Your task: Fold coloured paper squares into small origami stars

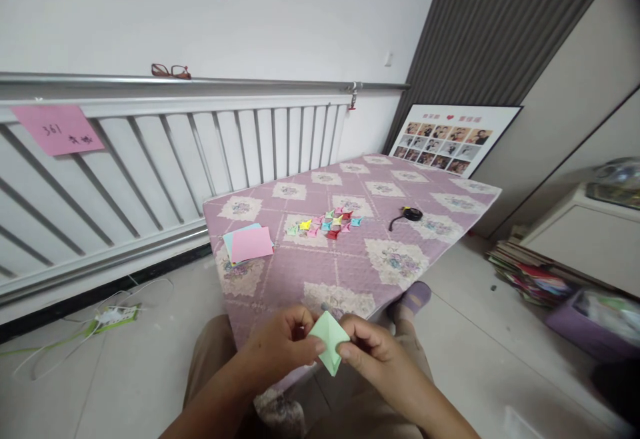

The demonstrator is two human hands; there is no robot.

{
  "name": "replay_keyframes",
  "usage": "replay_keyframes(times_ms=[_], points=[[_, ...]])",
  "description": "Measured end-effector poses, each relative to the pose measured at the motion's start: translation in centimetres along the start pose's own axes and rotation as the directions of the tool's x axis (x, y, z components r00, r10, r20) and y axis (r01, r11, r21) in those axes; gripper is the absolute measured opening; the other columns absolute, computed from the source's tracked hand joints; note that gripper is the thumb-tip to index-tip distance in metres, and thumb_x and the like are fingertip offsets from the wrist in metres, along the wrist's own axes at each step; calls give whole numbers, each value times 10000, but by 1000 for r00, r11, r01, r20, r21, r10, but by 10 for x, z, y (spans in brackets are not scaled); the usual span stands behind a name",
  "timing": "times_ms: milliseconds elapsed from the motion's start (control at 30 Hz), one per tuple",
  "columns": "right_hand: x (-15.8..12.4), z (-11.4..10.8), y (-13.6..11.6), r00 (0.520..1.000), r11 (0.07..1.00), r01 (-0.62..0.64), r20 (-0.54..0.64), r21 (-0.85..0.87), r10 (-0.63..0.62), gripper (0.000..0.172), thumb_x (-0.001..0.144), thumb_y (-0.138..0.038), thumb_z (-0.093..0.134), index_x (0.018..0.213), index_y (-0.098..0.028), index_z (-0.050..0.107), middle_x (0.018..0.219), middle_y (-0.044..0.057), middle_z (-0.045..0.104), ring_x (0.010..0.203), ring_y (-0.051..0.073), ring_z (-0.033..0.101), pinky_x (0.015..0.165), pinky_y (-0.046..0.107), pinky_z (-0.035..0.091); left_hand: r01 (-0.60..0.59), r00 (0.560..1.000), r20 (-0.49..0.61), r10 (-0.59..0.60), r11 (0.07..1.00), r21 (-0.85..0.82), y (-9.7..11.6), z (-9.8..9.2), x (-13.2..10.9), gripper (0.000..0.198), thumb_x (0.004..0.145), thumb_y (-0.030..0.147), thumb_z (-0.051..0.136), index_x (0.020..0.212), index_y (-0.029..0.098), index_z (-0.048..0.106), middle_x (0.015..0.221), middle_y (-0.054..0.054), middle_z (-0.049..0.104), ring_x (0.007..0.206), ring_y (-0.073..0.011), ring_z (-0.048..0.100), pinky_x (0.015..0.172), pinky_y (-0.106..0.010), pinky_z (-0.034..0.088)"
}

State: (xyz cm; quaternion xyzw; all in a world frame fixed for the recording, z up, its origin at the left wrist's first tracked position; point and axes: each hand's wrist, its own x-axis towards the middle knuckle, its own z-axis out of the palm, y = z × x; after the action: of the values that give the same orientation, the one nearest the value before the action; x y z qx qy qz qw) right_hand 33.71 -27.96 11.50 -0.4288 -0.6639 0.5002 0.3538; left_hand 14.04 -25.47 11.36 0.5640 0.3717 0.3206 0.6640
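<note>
Above the near end of the desk (pixel 295 276), in the head view, both hands are meeting on one small piece of green paper (pixel 329 336). The left hand (pixel 286 339) is pinching its left corner between thumb and curled fingers, and the right hand (pixel 374 352) is pinching its right corner in much the same way, so each grip is closing on the paper and neither hand is standing nearer to it than the other. The paper is forming a diamond, somewhat kite-like, and its long axis is running between the hands: one point is aiming out over the desk, the other is pointing back the opposite way. A centre crease is following that axis, so the two grips are sitting across it, one to each side, with the thumbs pressing at nearly the same level. Beside the lower point, toward the right hand, a second layer seems to be showing; its folds are appearing too small to tell apart.

Farther out, the small folded papers (pixel 337 221) are lying in a cluster beyond the far point. Stacked sheets (pixel 251 244), pink uppermost, are resting by the desk's left edge, while a tape measure (pixel 413 214) is lying toward its right edge.
</note>
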Motion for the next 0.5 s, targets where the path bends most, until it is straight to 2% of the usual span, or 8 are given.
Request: replay_keyframes(times_ms=[133, 267, 367, 500], points=[[4, 6, 8, 996, 1000, -2, -89, -24, 0, 280, 843, -435, 564, 703, -199, 506, 655, -47, 403, 624, 115, 368, 578, 230, 308, -48, 996, -73, 56, 993, 107, -7, 0, 3, 208, 706, 253, 598, 681, 202, 398, 596, 69, 431, 561, -92, 385, 543, -223, 308], [8, 7, 11, 986, 995, 4, -168, -99, -21, 235, 825, -392, 565, 694, -206, 506, 633, -50, 408, 597, 112, 380, 558, 222, 324, -92, 985, -133, 106, 990, 110, -21, 1, 10, 200, 703, 234, 595, 714, 204, 398, 611, 77, 403, 570, -85, 359, 542, -210, 292], [9, 7, 9, 975, 979, 25, -209, -204, -69, 222, 824, -366, 558, 676, -211, 499, 636, -42, 437, 600, 117, 413, 562, 223, 349, -137, 981, -137, 137, 991, 4, -31, 6, 16, 230, 701, 236, 619, 820, 206, 425, 664, 67, 466, 593, -86, 421, 567, -206, 325], [8, 6, 4, 965, 947, 72, -219, -313, -146, 184, 850, -316, 531, 697, -219, 500, 678, -28, 488, 635, 127, 473, 597, 228, 386, -257, 965, -94, 243, 948, -189, -35, 18, 19, 441, 713, 248, 659, 1083, 210, 422, 874, -8, 585, 727, -127, 536, 668, -250, 403]])
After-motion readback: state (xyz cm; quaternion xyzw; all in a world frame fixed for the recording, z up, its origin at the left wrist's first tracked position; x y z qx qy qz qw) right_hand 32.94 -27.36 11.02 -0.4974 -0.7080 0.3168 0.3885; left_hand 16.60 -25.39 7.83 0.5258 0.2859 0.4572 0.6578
